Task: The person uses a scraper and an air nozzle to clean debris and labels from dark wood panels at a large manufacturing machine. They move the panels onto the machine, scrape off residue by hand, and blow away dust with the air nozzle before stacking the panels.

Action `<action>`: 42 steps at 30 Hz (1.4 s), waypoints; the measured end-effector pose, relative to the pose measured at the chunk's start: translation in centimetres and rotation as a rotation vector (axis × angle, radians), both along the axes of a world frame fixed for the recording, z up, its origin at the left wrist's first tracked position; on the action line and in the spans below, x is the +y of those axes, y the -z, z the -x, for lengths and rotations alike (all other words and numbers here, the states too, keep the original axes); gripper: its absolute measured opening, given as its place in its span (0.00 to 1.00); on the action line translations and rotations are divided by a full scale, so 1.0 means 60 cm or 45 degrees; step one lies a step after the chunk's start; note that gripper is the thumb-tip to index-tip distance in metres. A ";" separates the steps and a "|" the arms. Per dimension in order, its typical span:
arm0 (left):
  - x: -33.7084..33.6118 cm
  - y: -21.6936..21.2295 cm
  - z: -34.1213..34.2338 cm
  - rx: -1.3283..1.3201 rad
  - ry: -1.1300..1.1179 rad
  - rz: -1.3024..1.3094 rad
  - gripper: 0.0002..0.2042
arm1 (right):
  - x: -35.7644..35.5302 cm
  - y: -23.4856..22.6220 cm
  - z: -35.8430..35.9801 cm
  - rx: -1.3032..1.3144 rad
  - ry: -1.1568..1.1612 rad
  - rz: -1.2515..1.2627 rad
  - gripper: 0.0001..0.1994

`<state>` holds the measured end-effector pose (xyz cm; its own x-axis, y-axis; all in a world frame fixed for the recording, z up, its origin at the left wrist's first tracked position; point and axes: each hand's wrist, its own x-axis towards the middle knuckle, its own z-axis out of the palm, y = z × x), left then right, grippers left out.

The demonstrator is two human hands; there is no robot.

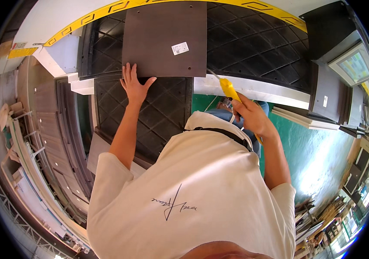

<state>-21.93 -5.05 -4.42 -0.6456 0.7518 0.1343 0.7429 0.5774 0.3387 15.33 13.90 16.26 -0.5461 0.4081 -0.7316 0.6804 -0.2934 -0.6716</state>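
A flat dark brown panel (163,39) with small holes near its corners and a white label (180,48) lies on the black ribbed surface of a machine table (253,47). My left hand (135,86) rests at the panel's near left edge, fingers spread and the tips on its face. In my right hand (251,114) is a yellow air blow gun (227,87), fingers wrapped round its handle. Its thin metal nozzle points at the panel's near right corner, and a bit of yellow shows below the hand.
A yellow strip (279,16) arches over the table's far side. A screen (353,67) stands at the right, above stacked dark panels (328,93). More panels (57,129) are stacked at the left. Pale boards (305,118) lie over the green floor (322,151).
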 end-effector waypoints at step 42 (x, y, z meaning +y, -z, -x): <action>0.113 0.017 -0.163 0.138 0.082 -0.187 0.45 | 0.079 0.122 0.221 0.438 0.528 -0.258 0.19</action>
<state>-12.15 1.74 -5.42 -0.5727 0.7581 0.3120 0.8134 0.4780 0.3316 2.05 18.66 8.95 -0.5031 0.7524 -0.4252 0.2686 -0.3315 -0.9044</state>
